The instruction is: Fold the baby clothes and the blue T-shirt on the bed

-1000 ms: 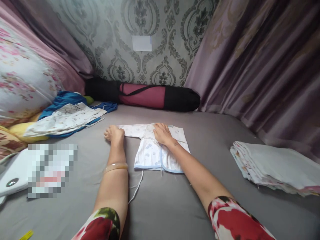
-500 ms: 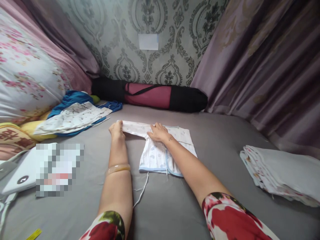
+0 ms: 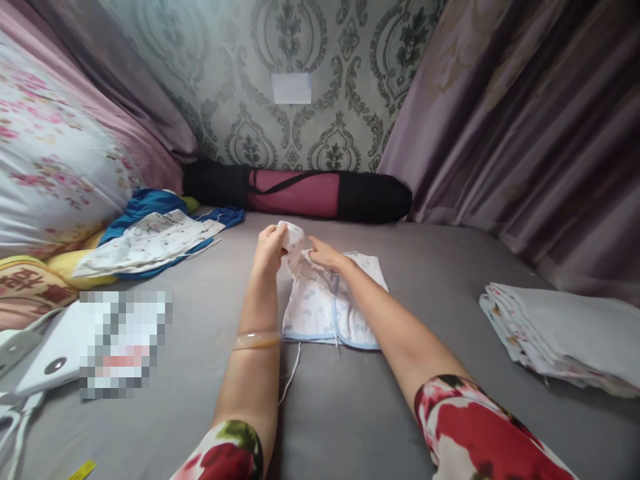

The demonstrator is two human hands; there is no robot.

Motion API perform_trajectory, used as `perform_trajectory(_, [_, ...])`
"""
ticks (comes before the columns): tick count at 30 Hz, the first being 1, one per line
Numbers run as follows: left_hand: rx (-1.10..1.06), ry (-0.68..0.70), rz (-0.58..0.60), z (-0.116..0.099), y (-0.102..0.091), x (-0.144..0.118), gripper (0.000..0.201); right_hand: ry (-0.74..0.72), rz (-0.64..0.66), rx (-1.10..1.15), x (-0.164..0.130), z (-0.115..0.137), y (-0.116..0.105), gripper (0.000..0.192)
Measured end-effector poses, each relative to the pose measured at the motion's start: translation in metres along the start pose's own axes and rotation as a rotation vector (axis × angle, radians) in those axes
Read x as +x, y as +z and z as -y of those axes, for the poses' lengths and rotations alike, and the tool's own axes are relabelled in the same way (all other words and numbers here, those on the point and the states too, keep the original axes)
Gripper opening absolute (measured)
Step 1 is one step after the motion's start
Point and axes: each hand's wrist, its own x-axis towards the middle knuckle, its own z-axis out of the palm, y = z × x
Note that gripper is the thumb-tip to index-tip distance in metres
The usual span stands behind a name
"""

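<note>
A small white baby shirt with pale prints, blue edging and thin ties lies on the grey bed sheet. My left hand is closed on the end of its left sleeve, which is raised off the sheet and bent toward the body of the shirt. Over the shirt's upper part is my right hand, fingers stretched toward the lifted sleeve with nothing gripped in them. My right forearm hides part of the shirt's right side. One white tie trails down beside my left forearm.
A folded stack of white cloths lies at the right. A black and maroon long bag lies along the wall. At left are blue and white clothes, a floral pillow and a white device with cables.
My left hand has lifted the sleeve end and brought it right, toward the shirt's body; before, the sleeve was stretched out to the left. My right hand has shifted slightly, its fingers now pointing at the sleeve.
</note>
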Motion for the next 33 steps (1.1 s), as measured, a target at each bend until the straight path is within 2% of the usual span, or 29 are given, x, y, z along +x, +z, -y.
perform_trajectory(3, [0.014, 0.009, 0.048, 0.005, 0.015, -0.004, 0.025, 0.127, -0.036, 0.472, -0.014, -0.010, -0.011, 0.046])
perform_trajectory(5, [0.034, 0.012, 0.080, 0.010, 0.025, -0.007, 0.023, 0.247, -0.008, 0.837, -0.026, -0.016, -0.016, 0.038])
perform_trajectory(7, [0.076, 0.025, 0.120, 0.015, 0.035, -0.012, 0.024, 0.332, 0.045, 1.071, -0.038, -0.021, -0.019, 0.035])
perform_trajectory(11, [0.192, 0.061, 0.212, 0.024, 0.053, -0.026, 0.030, 0.412, 0.069, 1.309, -0.054, -0.033, -0.021, 0.048])
perform_trajectory(13, [0.221, 0.063, 0.321, 0.024, 0.058, -0.031, 0.037, 0.419, 0.066, 1.364, -0.058, -0.038, -0.022, 0.060])
perform_trajectory(16, [0.189, 0.049, 0.510, 0.020, 0.056, -0.033, 0.053, 0.367, 0.076, 1.439, -0.061, -0.043, -0.021, 0.073])
perform_trajectory(18, [0.166, 0.035, 0.522, 0.016, 0.047, -0.029, 0.062, 0.333, 0.070, 1.490, -0.062, -0.045, -0.018, 0.069])
perform_trajectory(21, [0.216, 0.055, 0.402, 0.013, 0.029, -0.020, 0.059, 0.338, -0.001, 1.485, -0.061, -0.047, -0.013, 0.045])
perform_trajectory(24, [0.381, 0.114, 0.280, 0.020, 0.015, -0.011, 0.048, 0.337, -0.091, 1.388, -0.059, -0.047, -0.007, 0.016])
perform_trajectory(25, [0.443, 0.130, 0.270, 0.025, 0.012, -0.007, 0.047, 0.329, -0.124, 1.349, -0.057, -0.048, -0.005, 0.012])
perform_trajectory(28, [0.600, 0.174, 0.329, 0.039, 0.008, 0.002, 0.055, 0.307, -0.242, 1.179, -0.054, -0.053, 0.000, 0.020])
perform_trajectory(33, [0.905, 0.227, 0.456, 0.053, 0.008, 0.007, 0.072, 0.257, -0.384, 0.661, -0.054, -0.061, 0.000, 0.026])
